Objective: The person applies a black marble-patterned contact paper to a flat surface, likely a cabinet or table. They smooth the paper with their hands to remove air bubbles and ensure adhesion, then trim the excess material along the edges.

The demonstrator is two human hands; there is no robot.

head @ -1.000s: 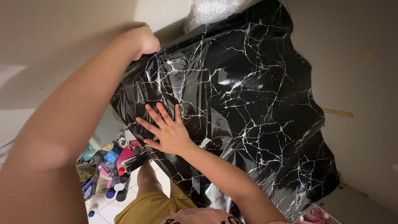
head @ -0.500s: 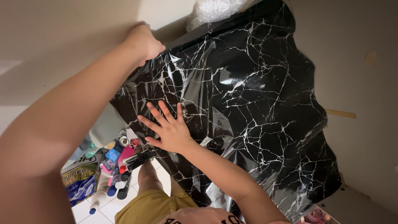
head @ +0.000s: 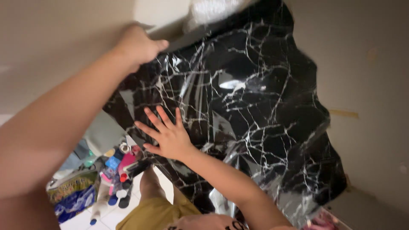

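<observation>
A large sheet of glossy black film with white marble veins [head: 255,106] lies wrinkled over a flat surface. My left hand [head: 138,44] is at the sheet's upper left corner, fingers curled on its edge with the thumb pointing right. My right hand [head: 166,132] lies flat on the film near its left edge, fingers spread and pointing up-left. The picture is blurred by motion.
Beige wall [head: 64,51] surrounds the sheet. Clear bubble wrap [head: 211,10] shows above the top edge. Below left, on a white tiled floor [head: 102,217], stand several bottles and tubes [head: 117,170] and a blue and yellow bag [head: 72,194]. My knee in yellow shorts [head: 155,208] is at the bottom.
My left hand has slid a little left and down along the top corner, its thumb now out. The view has shifted and blurred. My right hand stays flat in nearly the same place.
</observation>
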